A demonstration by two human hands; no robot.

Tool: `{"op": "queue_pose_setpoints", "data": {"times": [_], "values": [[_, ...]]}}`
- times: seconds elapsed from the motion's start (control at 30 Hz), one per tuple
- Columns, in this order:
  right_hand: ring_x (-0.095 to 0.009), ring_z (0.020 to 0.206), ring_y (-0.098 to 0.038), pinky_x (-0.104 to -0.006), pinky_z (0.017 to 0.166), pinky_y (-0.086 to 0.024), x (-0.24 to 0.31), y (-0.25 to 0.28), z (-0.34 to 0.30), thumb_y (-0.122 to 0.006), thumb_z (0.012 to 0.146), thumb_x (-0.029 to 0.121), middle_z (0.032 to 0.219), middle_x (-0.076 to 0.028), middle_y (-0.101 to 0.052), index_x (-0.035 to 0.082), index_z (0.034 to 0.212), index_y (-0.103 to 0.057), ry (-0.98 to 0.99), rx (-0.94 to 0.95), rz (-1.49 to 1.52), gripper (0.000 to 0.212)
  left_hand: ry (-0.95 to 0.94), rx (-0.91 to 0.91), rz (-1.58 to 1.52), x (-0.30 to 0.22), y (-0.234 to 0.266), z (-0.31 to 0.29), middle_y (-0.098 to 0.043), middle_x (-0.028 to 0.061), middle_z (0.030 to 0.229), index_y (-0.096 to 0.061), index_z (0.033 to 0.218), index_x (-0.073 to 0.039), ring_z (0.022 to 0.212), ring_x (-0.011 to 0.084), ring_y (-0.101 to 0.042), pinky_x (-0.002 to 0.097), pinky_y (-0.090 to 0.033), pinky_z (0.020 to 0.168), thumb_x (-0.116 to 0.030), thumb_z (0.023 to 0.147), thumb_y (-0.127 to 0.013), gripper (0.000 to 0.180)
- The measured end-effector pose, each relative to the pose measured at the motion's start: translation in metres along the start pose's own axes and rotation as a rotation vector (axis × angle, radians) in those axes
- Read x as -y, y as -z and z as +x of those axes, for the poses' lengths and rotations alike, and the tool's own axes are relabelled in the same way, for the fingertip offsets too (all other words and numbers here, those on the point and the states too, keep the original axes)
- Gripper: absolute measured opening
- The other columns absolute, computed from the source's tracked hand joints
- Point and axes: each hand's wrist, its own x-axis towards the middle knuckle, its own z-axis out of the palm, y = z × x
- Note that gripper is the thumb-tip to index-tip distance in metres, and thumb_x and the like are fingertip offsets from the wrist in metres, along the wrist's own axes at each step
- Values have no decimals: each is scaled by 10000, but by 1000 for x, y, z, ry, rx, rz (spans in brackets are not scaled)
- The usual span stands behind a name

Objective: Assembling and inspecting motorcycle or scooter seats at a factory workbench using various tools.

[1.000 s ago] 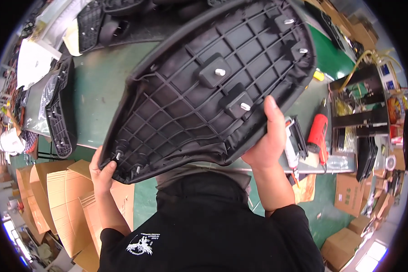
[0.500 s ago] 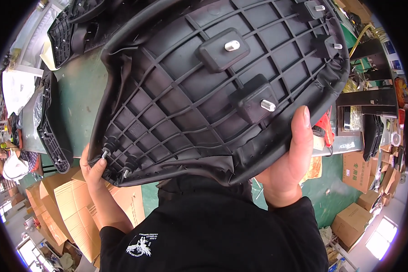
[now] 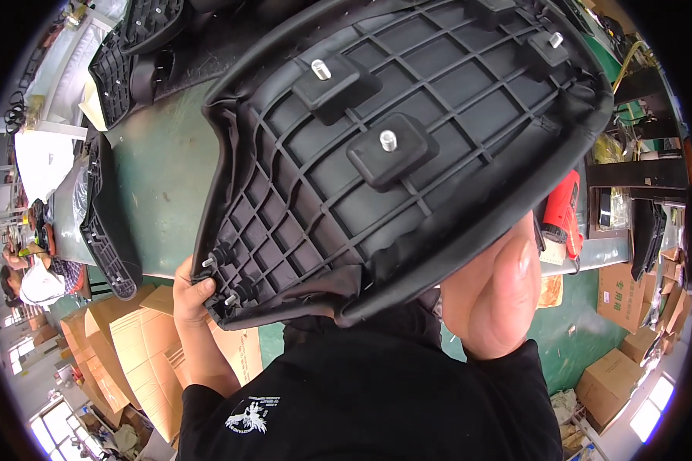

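Observation:
A large black motorcycle seat (image 3: pixel 438 100) is held up in front of me, its ribbed plastic underside in view. Black cover material is folded over its rim, with wrinkles along the near edge. Metal studs stick out of raised rubber-like blocks on the wide part, and two smaller studs sit at the narrow end. My left hand (image 3: pixel 194 292) pinches that narrow corner, thumb on the underside. My right hand (image 3: pixel 500 288) supports the near right edge of the wide part; its thumb shows, but the other fingers are hidden beneath the seat.
A green-topped table (image 3: pixel 165 177) lies beyond the seat. More black seats (image 3: pixel 108 230) rest on its left side and far left. A red heat-gun-like tool (image 3: pixel 563 207) is at the right. Flattened cardboard (image 3: pixel 142 346) stands lower left; a carton (image 3: pixel 609 384) sits lower right.
The seat has tilted and turned in my hands, its narrow end shifting right and slightly nearer. My right thumb has moved lower, off the rim's upper face.

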Motion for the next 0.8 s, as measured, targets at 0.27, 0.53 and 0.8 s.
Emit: {"op": "queue_pose_setpoints", "data": {"times": [0.27, 0.53, 0.8], "values": [[-241, 1309, -505, -411, 1092, -420, -2, 0, 4, -722, 963, 368, 1416, -120, -495, -20, 1578, -229, -20, -34, -11, 879, 11, 23, -23, -1, -6, 6, -712, 118, 1200, -599, 1350, 71, 1048, 210, -699, 339, -554, 957, -201, 772, -895, 704], [-281, 1261, -606, -423, 1091, -461, -17, 25, 17, -584, 992, 247, 1368, -163, -623, -39, 1436, -482, -76, -191, 222, 538, -168, -47, 241, -16, -7, 0, -699, 129, 1252, -600, 1373, 83, 1135, 216, -667, 344, -476, 1045, -183, 779, -883, 710], [-331, 1118, -694, -450, 1019, -539, -12, 49, 22, -542, 964, 200, 1250, -207, -690, -81, 1318, -565, -153, -178, 505, 453, -481, -29, 436, -51, -7, -19, -660, 224, 1327, -590, 1361, 108, 1200, 282, -651, 405, -466, 1078, -732, 904, -616, 957]]}}
